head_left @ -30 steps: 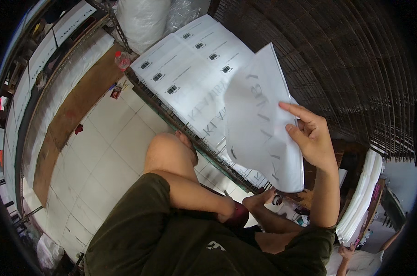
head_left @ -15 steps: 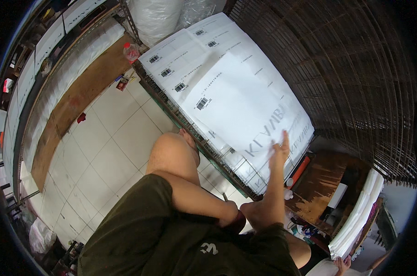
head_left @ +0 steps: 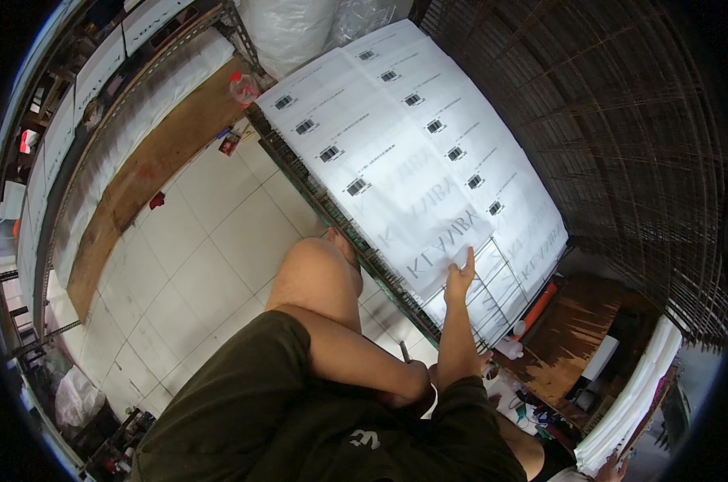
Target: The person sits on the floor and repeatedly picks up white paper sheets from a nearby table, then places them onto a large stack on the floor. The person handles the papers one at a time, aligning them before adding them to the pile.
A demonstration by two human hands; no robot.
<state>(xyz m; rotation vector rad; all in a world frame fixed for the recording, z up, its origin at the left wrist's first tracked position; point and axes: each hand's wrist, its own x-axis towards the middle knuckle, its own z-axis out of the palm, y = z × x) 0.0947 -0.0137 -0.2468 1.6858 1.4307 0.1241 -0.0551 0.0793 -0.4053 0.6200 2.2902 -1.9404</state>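
Note:
My right hand (head_left: 460, 275) is at the near edge of a white printed sheet (head_left: 404, 221), with thumb and index finger spread apart. The fingertips meet or nearly meet the edge; I cannot tell whether they touch it. This sheet overlaps others laid in rows, each bearing a small barcode and large dark lettering. They lie on a wire rack (head_left: 293, 167) with a dark frame. Bare wires show beside my right hand and wrist, over more white sheets beneath. My left hand cannot be made out anywhere in view.
Raised dark wire shelves (head_left: 589, 145) tower along the right of the rack. A wooden board (head_left: 568, 329) and a white stack (head_left: 633, 394) stand at the lower right, near another person's hand (head_left: 613, 468). A red-capped bottle (head_left: 243, 88) is at the rack's far left corner.
The loose sheet, crooked over the others half a second ago, has moved left and down and now lies flat in line with its row. My right hand has moved left with it.

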